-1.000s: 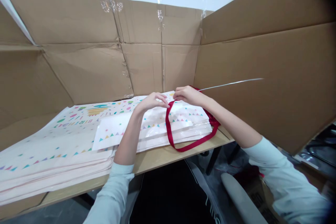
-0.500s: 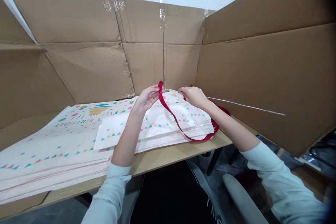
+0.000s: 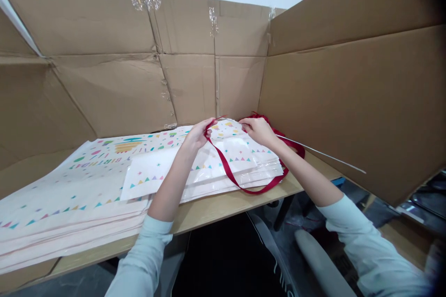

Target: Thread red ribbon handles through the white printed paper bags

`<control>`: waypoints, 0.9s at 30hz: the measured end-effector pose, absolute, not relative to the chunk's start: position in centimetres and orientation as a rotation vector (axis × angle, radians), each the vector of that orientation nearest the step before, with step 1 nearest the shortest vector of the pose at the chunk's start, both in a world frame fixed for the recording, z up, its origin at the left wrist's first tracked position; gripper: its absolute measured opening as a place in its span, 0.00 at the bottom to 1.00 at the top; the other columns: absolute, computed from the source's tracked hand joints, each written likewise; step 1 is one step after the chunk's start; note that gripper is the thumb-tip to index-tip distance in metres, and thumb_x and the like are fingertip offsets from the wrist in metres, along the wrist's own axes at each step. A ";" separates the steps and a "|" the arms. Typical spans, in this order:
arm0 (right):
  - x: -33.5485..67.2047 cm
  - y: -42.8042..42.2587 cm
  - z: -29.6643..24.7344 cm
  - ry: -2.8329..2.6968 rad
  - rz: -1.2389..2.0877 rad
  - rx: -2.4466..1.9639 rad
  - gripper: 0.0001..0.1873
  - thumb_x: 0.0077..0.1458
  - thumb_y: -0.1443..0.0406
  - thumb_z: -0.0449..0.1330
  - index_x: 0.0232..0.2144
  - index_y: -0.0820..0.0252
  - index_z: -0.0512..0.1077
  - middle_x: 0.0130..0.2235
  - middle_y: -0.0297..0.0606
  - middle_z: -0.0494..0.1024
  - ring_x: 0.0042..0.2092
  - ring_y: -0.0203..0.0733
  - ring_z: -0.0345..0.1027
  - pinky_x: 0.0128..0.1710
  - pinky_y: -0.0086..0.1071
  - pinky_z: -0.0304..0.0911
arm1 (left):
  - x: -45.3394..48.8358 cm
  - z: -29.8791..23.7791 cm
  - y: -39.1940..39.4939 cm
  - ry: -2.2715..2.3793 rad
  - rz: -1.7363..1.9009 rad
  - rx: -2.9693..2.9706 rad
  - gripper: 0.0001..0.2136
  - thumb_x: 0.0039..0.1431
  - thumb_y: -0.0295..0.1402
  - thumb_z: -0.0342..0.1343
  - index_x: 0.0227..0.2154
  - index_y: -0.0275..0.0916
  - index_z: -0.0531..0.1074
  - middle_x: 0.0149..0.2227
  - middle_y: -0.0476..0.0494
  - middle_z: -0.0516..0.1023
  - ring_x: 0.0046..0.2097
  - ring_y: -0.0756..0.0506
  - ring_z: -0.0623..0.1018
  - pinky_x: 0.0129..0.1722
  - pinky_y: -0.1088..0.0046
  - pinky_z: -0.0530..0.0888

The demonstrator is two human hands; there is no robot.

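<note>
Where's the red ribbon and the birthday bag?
red ribbon (image 3: 223,163): head view, on the middle of its hanging loop.
birthday bag (image 3: 94,160): head view, on its printed lettering.

Legible marking: one word, "BIRTHDAY", in multicoloured capitals, printed on the white confetti-patterned gift bag (image 3: 69,190) at the left of my work area. Caution: the white lettering (image 3: 280,269) on the black plastic sheet (image 3: 223,260) below the table is cut off and unreadable.
</note>
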State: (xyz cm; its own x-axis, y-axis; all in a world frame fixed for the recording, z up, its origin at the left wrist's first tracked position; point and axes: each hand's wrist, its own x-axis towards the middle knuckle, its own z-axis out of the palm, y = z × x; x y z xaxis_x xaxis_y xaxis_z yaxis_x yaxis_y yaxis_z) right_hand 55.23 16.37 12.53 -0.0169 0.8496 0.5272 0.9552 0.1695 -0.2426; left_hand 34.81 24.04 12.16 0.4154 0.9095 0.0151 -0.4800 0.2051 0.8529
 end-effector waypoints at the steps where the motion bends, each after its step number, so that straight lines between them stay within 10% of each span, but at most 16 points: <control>1: 55.2 16.3 12.5 -1.878 -0.238 -1.702 0.17 0.58 0.69 0.51 0.45 0.59 0.76 0.40 0.39 0.80 0.43 0.42 0.73 0.45 0.32 0.64 | 34.9 12.0 24.2 0.585 1.066 0.907 0.02 0.49 0.25 0.62 0.25 0.32 0.74 0.25 0.48 0.75 0.18 0.59 0.61 0.17 0.83 0.59; 14: 55.8 15.4 11.2 -1.703 -0.103 -1.459 0.15 0.57 0.68 0.53 0.41 0.60 0.78 0.38 0.38 0.81 0.39 0.41 0.75 0.42 0.33 0.66 | 36.8 10.3 23.4 0.556 1.493 0.959 0.10 0.41 0.24 0.68 0.29 0.29 0.76 0.30 0.40 0.79 0.31 0.51 0.79 0.39 0.75 0.75; 27: 52.4 22.2 13.5 -1.762 -0.223 -1.141 0.16 0.58 0.67 0.51 0.40 0.54 0.79 0.37 0.36 0.80 0.39 0.42 0.74 0.40 0.33 0.66 | 32.6 12.8 26.0 0.581 1.736 1.061 0.15 0.38 0.31 0.71 0.31 0.32 0.77 0.31 0.42 0.79 0.32 0.47 0.80 0.40 0.70 0.78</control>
